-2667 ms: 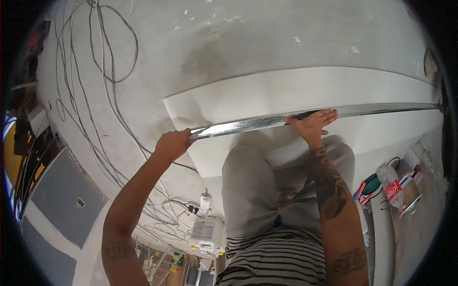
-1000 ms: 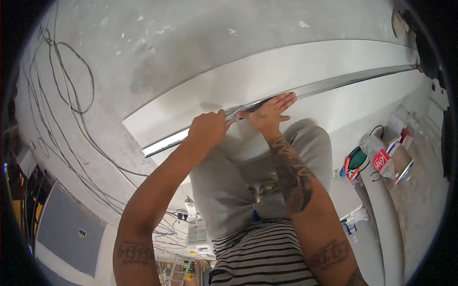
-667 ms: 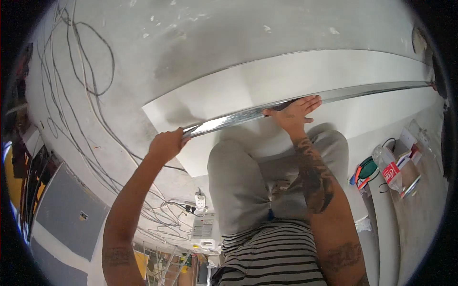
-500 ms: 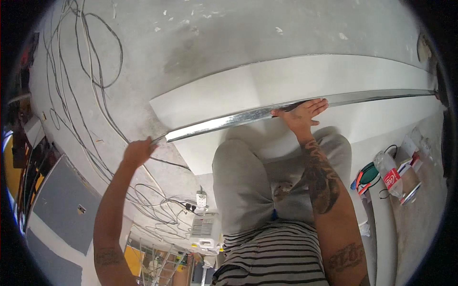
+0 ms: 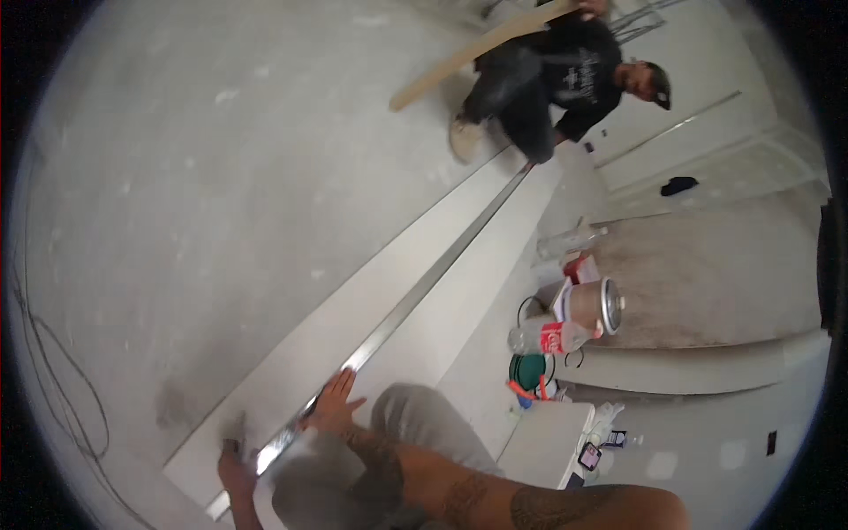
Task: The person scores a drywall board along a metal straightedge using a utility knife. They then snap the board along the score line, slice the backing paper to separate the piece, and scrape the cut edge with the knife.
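A long shiny metal profile [image 5: 442, 262] lies lengthwise along a long white board [image 5: 468, 296] on the floor. My right hand [image 5: 334, 408] rests on the profile near its close end, palm down with fingers apart. On its left, my left hand [image 5: 235, 473] is closed around a small dark hand tool [image 5: 232, 444], beside the profile and above the board; blur hides the tool's kind. At the far end a crouching co-worker [image 5: 574, 75] has one hand [image 5: 530, 165] down at the profile and holds a long pale strip [image 5: 477, 55] with the other.
Loose cables [image 5: 66, 389] lie on the grey floor at left. To the right of the board stand a clear bottle with a red label [image 5: 552, 337], a lidded round container [image 5: 592, 305] and a green round item [image 5: 527, 371]. A phone [image 5: 589, 456] lies at lower right.
My view has swung toward the far end, bringing the co-worker into sight. My left hand has moved from the profile's near end to beside it over the board. My right hand stays on the profile.
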